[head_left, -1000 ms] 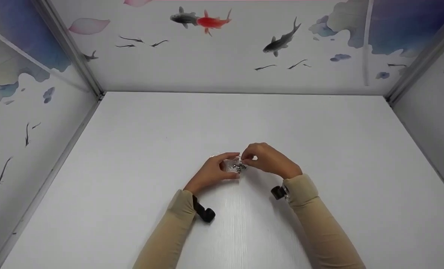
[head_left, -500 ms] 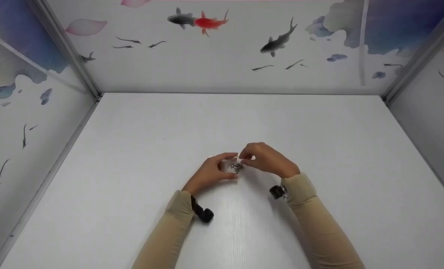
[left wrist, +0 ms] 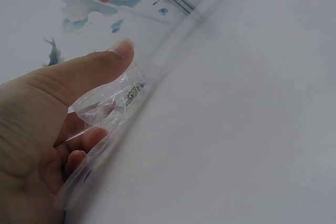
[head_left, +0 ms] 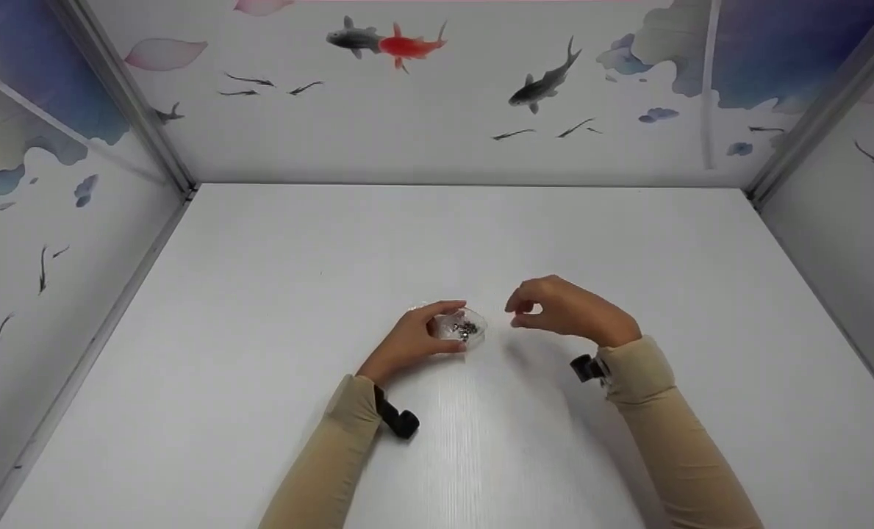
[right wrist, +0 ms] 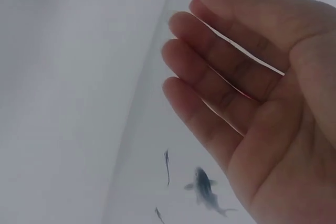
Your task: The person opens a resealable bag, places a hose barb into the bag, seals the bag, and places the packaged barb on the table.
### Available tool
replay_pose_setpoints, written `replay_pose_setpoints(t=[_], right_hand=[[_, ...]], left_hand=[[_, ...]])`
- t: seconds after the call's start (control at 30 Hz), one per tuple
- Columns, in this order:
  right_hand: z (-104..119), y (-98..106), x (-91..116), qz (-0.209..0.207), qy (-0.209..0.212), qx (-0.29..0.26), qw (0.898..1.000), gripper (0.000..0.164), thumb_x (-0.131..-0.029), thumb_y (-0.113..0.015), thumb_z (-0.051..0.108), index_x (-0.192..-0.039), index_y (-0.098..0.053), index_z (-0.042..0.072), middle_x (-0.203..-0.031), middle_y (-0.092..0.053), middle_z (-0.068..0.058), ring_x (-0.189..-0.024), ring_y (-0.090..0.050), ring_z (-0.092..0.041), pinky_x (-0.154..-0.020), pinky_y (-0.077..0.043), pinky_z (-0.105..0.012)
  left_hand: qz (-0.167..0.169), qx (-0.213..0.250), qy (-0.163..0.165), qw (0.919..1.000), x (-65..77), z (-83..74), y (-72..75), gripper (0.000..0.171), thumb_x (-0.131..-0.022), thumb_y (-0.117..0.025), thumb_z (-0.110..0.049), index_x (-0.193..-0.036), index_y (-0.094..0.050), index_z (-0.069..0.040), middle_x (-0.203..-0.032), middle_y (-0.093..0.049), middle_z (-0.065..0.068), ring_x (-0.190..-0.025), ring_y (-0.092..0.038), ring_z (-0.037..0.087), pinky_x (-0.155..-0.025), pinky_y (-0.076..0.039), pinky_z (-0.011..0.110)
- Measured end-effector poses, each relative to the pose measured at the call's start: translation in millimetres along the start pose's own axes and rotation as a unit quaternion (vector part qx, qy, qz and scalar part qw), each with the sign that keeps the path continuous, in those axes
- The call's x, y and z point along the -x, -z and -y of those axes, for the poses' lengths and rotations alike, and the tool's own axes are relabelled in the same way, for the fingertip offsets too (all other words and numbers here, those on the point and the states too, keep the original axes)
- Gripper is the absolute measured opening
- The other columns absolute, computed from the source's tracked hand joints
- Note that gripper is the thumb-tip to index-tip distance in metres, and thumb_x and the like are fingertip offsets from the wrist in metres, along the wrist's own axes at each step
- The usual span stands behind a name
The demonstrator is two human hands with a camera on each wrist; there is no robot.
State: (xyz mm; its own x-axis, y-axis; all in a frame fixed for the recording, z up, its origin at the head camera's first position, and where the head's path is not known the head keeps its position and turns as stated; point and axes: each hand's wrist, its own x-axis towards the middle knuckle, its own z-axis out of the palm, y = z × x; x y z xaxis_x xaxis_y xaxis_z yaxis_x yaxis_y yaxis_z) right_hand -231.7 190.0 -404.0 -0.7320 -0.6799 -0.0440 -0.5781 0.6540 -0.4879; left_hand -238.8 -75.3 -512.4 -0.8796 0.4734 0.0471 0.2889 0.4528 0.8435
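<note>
A clear plastic bag is gripped by my left hand, thumb on the near side and fingers on the far side. Small shiny metal pieces lie bunched inside it; the left wrist view shows the metal pieces through crinkled film. To the right of the bag, apart from it, my right hand is held above the table. Its fingers are loosely bent, with the thumb near the index finger. In the right wrist view the right hand has nothing visible between its fingers.
Both hands are over a white table. Panels printed with fish and lotus shapes stand behind it and along both sides, joined by grey metal posts. A black wrist camera sits on the left wrist, another camera on the right.
My right hand has pulled away from the bag's mouth to the right, leaving the metal pieces in plainer sight. My left hand keeps its grip and stays in place.
</note>
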Motion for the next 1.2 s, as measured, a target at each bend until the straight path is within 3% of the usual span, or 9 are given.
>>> replay_pose_setpoints(t=[0.3, 0.6, 0.73, 0.83, 0.9, 1.03, 1.13, 1.2], right_hand=[[-25.2, 11.3, 40.6, 0.077, -0.076, -0.020, 0.994, 0.024, -0.083, -0.075, 0.014, -0.106, -0.071, 0.009, -0.102, -0.069, -0.004, -0.094, -0.058, -0.016, -0.082, -0.049, -0.035], [-43.7, 7.7, 76.7, 0.114, -0.098, -0.022, 0.988, 0.021, -0.081, -0.077, 0.015, -0.100, -0.071, 0.011, -0.096, -0.067, 0.000, -0.089, -0.056, -0.013, -0.077, -0.049, -0.029], [-48.4, 4.1, 89.9, 0.120, -0.114, -0.034, 0.986, 0.017, -0.080, -0.078, 0.016, -0.095, -0.071, 0.016, -0.093, -0.066, 0.004, -0.087, -0.054, -0.012, -0.075, -0.047, -0.027], [-51.8, 0.6, 96.8, 0.122, -0.120, -0.046, 0.984, 0.015, -0.079, -0.079, 0.018, -0.092, -0.072, 0.020, -0.090, -0.065, 0.006, -0.086, -0.053, -0.013, -0.074, -0.046, -0.026], [-53.3, -1.3, 100.1, 0.126, -0.125, -0.048, 0.983, 0.015, -0.078, -0.080, 0.020, -0.090, -0.071, 0.022, -0.089, -0.065, 0.007, -0.084, -0.053, -0.012, -0.073, -0.046, -0.025], [-54.8, -4.6, 103.9, 0.138, -0.134, -0.054, 0.980, 0.016, -0.076, -0.081, 0.021, -0.089, -0.071, 0.022, -0.088, -0.065, 0.007, -0.083, -0.054, -0.012, -0.072, -0.047, -0.025], [-54.7, -7.5, 103.3, 0.145, -0.150, -0.059, 0.976, 0.017, -0.076, -0.081, 0.016, -0.088, -0.070, 0.020, -0.087, -0.065, 0.006, -0.082, -0.054, -0.013, -0.071, -0.048, -0.027], [-54.4, -8.7, 102.4, 0.149, -0.155, -0.063, 0.975, 0.017, -0.076, -0.080, 0.011, -0.086, -0.068, 0.018, -0.086, -0.064, 0.005, -0.080, -0.054, -0.014, -0.070, -0.047, -0.027]], left_hand=[[0.000, -0.005, -0.002, 1.0000, 0.7, 0.8, 0.7, 0.066, -0.078, -0.079, -0.037, -0.138, -0.054, -0.025, -0.139, -0.055, -0.001, -0.120, -0.051, 0.017, -0.104, -0.037, 0.040], [0.001, -0.003, -0.001, 1.0000, 2.1, 1.3, 0.0, 0.067, -0.078, -0.079, -0.039, -0.138, -0.054, -0.025, -0.136, -0.057, -0.004, -0.113, -0.051, 0.014, -0.099, -0.038, 0.036], [-0.001, 0.003, 0.005, 1.0000, 2.9, 1.1, 1.0, 0.066, -0.078, -0.079, -0.038, -0.137, -0.054, -0.027, -0.132, -0.059, -0.006, -0.098, -0.050, 0.013, -0.089, -0.039, 0.032], [-0.002, 0.007, 0.014, 0.9999, 3.5, 0.8, 1.5, 0.066, -0.077, -0.080, -0.037, -0.137, -0.055, -0.027, -0.131, -0.060, -0.007, -0.092, -0.047, 0.014, -0.085, -0.038, 0.032], [-0.001, 0.005, 0.014, 0.9999, 3.3, 0.4, 1.3, 0.066, -0.077, -0.080, -0.038, -0.137, -0.054, -0.027, -0.133, -0.059, -0.008, -0.099, -0.047, 0.012, -0.090, -0.038, 0.032], [0.000, -0.002, 0.010, 1.0000, 2.3, -0.2, 0.3, 0.067, -0.077, -0.080, -0.039, -0.138, -0.054, -0.027, -0.133, -0.060, -0.008, -0.090, -0.047, 0.012, -0.084, -0.038, 0.031], [0.001, -0.002, 0.010, 0.9999, 1.4, -0.6, 0.0, 0.067, -0.077, -0.080, -0.038, -0.138, -0.053, -0.026, -0.133, -0.060, -0.007, -0.095, -0.051, 0.014, -0.087, -0.040, 0.033], [0.002, 0.002, 0.012, 0.9999, 0.7, -1.1, 0.1, 0.067, -0.077, -0.080, -0.038, -0.138, -0.053, -0.027, -0.134, -0.059, -0.007, -0.110, -0.053, 0.014, -0.097, -0.039, 0.035]])
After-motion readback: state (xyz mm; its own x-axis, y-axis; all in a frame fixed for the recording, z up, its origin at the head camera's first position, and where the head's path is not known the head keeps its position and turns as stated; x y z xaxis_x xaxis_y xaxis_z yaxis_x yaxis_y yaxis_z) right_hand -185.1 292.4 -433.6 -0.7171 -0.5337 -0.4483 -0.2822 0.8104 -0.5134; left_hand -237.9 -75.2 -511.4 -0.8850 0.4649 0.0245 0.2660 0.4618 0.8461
